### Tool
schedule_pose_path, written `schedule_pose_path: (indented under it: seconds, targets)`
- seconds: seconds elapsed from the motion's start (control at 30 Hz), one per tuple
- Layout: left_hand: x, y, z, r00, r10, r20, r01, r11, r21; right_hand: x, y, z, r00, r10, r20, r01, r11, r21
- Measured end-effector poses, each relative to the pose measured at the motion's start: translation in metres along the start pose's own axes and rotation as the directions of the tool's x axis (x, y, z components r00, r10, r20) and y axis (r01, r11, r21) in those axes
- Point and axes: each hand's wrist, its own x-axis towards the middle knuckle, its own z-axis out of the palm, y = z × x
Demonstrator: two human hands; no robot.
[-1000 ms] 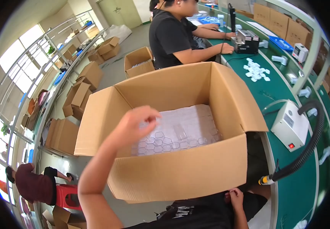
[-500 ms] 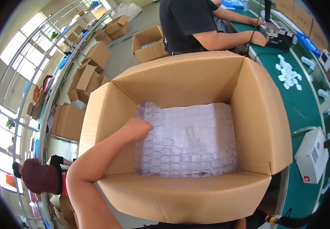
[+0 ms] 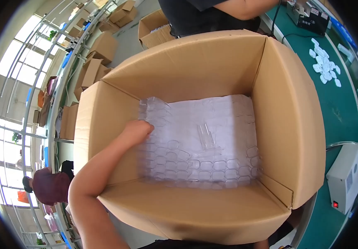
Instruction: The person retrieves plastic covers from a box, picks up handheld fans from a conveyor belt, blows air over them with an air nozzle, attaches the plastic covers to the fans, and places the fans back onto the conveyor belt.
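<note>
A large open cardboard box point(image 3: 212, 211) stands in front of me. Rows of clear plastic containers with rounded rectangular ends point(image 3: 206, 166) are packed upright along its near and left sides. A loose clear tube-like piece point(image 3: 206, 136) lies on the pale layer point(image 3: 183, 120) in the middle. My left hand point(image 3: 136, 132) reaches in at the left, closed, its fingertips down against the clear containers; what they hold is hidden. Of my right hand or arm, only a bit of skin point(image 3: 262, 244) shows below the box's near edge, with no fingers visible.
A green workbench point(image 3: 336, 112) runs along the right, with a pile of small white pieces point(image 3: 325, 64), a dark device point(image 3: 308, 18) and a white machine point(image 3: 345, 178). Beyond the box stands a person in black point(image 3: 199, 18). Cardboard boxes point(image 3: 100, 47) line the left.
My view has shifted, so the box looks nearer and the other person's hands have left the picture. My left hand stays closed at the left containers.
</note>
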Motion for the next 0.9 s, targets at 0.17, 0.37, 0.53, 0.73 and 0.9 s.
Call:
schedule_pose_path:
  seconds: [0.17, 0.37, 0.53, 0.73, 0.9]
  targets:
    - [-0.003, -0.002, -0.018, 0.999, -0.012, -0.049, 0.008, 0.997, -0.075, 0.015, -0.012, 0.007, 1.000, -0.016, 0.008, 0.015, 0.999, 0.044]
    - [-0.025, -0.021, -0.042, 0.984, 0.045, -0.171, -0.065, 0.992, -0.112, 0.022, -0.027, 0.009, 0.999, -0.033, 0.031, 0.030, 0.997, 0.074]
    - [-0.039, 0.003, -0.083, 0.895, -0.187, -0.406, -0.010, 0.900, -0.436, 0.022, -0.034, 0.006, 0.999, -0.037, 0.035, 0.033, 0.995, 0.096]
    - [-0.023, 0.014, -0.063, 0.872, -0.207, -0.444, -0.118, 0.790, -0.601, 0.025, -0.043, 0.001, 0.997, -0.051, 0.052, 0.044, 0.991, 0.126]
    - [-0.024, 0.014, -0.010, 0.979, -0.195, 0.065, 0.194, 0.981, 0.025, 0.022, -0.042, -0.011, 0.999, -0.026, 0.037, 0.021, 0.989, 0.147]
